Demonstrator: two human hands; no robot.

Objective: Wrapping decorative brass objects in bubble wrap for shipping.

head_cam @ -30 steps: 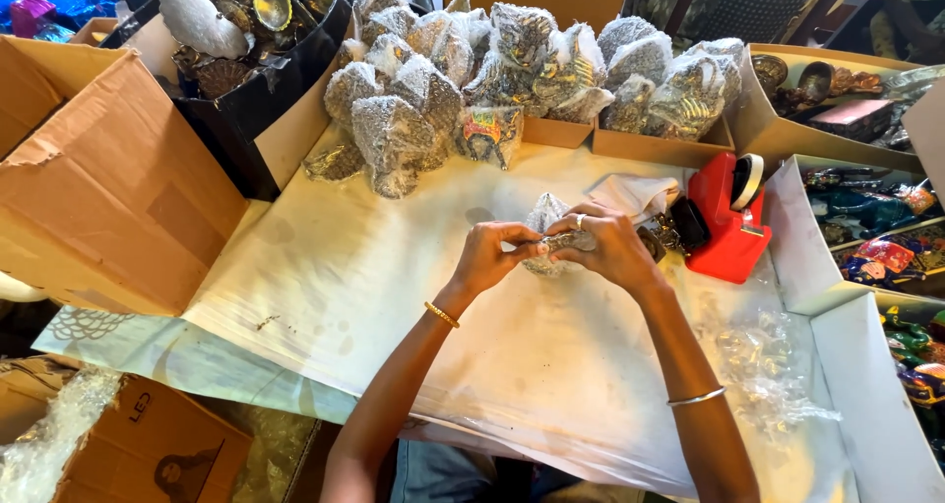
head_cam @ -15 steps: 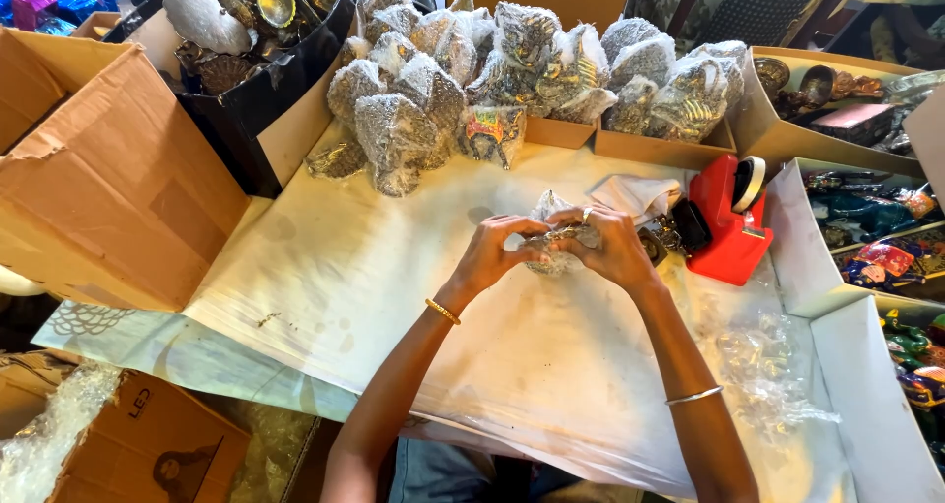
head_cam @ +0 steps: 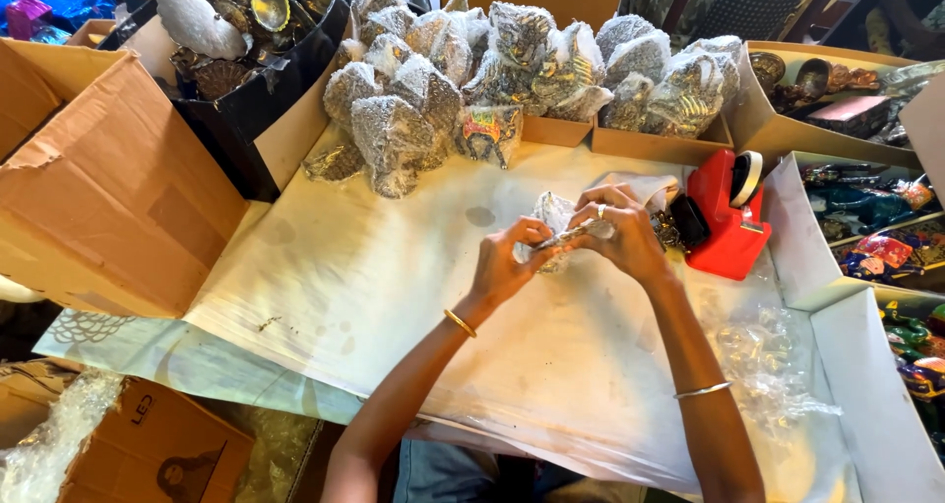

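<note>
At the lower left of the frame sits a brown cardboard box with bubble wrap spilling beside it. Above it the counter, covered in pale paper, fills the middle of the picture.

At centre, slightly right, both hands meet around a small bubble-wrapped bundle. The left hand pinches its near edge, fingers curled close; the right hand, a ring on one finger, closes over the far side — both grips are narrow and holding the bundle just above the counter. The wrap looks soft and slightly slick, the whole thing light, and whatever is inside cannot be made out; it is probably fragile, so holding it by the padded sides with fingertips seems wise.

Just right of the hands stands a red tape dispenser. A loose sheet of clear wrap lies at the lower right.

Farther up — a heap of wrapped parcels fills the open cartons along the top.
</note>
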